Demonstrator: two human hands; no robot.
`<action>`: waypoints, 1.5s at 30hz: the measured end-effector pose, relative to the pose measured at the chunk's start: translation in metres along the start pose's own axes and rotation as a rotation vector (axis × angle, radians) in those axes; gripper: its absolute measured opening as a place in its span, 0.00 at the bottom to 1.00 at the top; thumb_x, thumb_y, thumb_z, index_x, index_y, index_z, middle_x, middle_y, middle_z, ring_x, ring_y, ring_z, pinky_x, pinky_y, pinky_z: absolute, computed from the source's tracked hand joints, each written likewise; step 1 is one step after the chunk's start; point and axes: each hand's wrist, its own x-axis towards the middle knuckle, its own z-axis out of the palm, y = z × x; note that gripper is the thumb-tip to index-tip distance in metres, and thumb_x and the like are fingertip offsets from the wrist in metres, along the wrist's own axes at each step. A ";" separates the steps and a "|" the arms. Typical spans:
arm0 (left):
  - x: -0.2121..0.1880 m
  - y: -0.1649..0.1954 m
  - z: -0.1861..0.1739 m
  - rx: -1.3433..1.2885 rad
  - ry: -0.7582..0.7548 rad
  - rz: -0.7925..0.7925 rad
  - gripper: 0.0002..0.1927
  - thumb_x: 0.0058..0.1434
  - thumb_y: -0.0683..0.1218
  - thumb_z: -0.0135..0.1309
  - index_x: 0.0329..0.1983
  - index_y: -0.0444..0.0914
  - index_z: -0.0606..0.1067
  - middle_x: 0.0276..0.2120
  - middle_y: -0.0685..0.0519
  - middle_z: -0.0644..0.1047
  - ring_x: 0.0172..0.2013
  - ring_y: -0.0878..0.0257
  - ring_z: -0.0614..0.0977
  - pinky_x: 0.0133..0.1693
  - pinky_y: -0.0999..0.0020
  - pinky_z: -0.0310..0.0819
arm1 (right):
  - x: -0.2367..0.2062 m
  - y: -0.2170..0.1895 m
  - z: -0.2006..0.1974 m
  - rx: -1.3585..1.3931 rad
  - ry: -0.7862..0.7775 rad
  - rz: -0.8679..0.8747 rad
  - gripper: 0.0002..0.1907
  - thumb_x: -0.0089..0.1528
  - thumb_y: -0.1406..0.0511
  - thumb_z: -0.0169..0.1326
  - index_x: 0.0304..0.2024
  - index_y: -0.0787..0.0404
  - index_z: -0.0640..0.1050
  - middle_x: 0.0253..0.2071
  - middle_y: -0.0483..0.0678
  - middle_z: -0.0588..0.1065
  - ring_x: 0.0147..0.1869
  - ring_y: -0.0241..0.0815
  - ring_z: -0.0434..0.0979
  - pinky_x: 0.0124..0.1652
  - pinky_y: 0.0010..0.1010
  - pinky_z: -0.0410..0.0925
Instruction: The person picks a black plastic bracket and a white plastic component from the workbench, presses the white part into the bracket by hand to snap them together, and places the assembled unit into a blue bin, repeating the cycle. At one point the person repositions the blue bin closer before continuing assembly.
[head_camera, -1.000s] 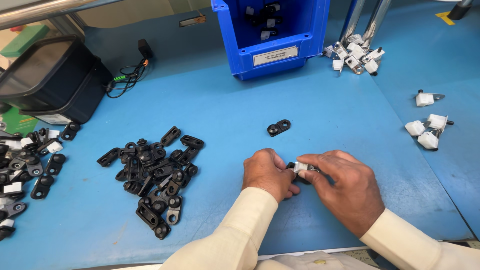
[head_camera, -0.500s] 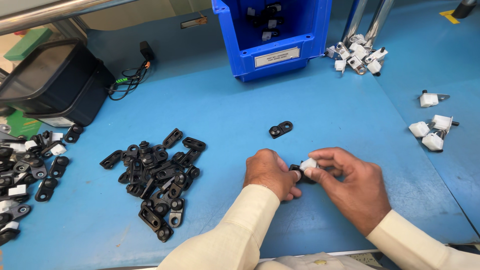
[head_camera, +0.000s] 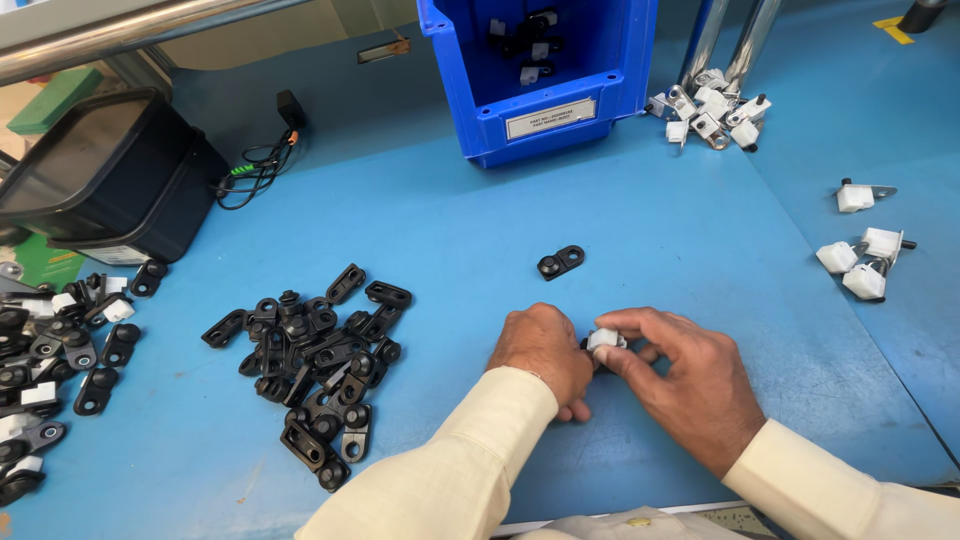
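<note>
We work low on the blue bench (head_camera: 450, 230), close to its near edge at six o'clock; bare blue surface lies open at twelve o'clock of our hands, up to the blue plastic bin (head_camera: 545, 75).

One lone black plastic bracket (head_camera: 560, 262) lies at twelve o'clock of our hands, apart from them. At nine o'clock sits a heap of black brackets (head_camera: 315, 365), too tangled to count; a second scatter of black and white parts (head_camera: 55, 370) runs along the left edge. At three o'clock lie three white clips with metal tabs (head_camera: 865, 255), with a further cluster of white clips (head_camera: 710, 112) at one o'clock beside the bin. A black tray (head_camera: 105, 175) stands at ten o'clock.

Our left hand (head_camera: 540, 350) is curled shut, and our right hand (head_camera: 680, 385) pinches with thumb and forefinger; together they grip a small white clip joined to a black piece (head_camera: 603, 341), held between the two hands just above the bench.
</note>
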 end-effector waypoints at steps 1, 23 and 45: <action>0.001 -0.001 -0.001 -0.011 -0.025 0.024 0.08 0.65 0.44 0.55 0.40 0.33 0.78 0.26 0.46 0.84 0.23 0.60 0.86 0.23 0.70 0.79 | 0.001 0.000 0.001 0.022 0.001 0.034 0.17 0.53 0.63 0.65 0.45 0.54 0.83 0.37 0.46 0.85 0.33 0.37 0.86 0.33 0.29 0.77; 0.020 -0.040 0.020 -0.267 0.118 0.111 0.11 0.67 0.45 0.50 0.34 0.34 0.80 0.24 0.47 0.81 0.19 0.60 0.83 0.24 0.65 0.77 | 0.011 0.003 -0.002 -0.177 -0.115 -0.301 0.11 0.54 0.68 0.63 0.39 0.61 0.81 0.34 0.46 0.82 0.38 0.43 0.80 0.38 0.35 0.73; 0.002 -0.028 0.036 -0.472 0.209 0.064 0.21 0.55 0.53 0.68 0.26 0.33 0.74 0.21 0.47 0.80 0.17 0.63 0.82 0.16 0.72 0.74 | 0.044 0.025 0.000 0.311 -0.375 0.436 0.14 0.58 0.69 0.61 0.47 0.58 0.85 0.28 0.42 0.80 0.25 0.30 0.70 0.25 0.25 0.64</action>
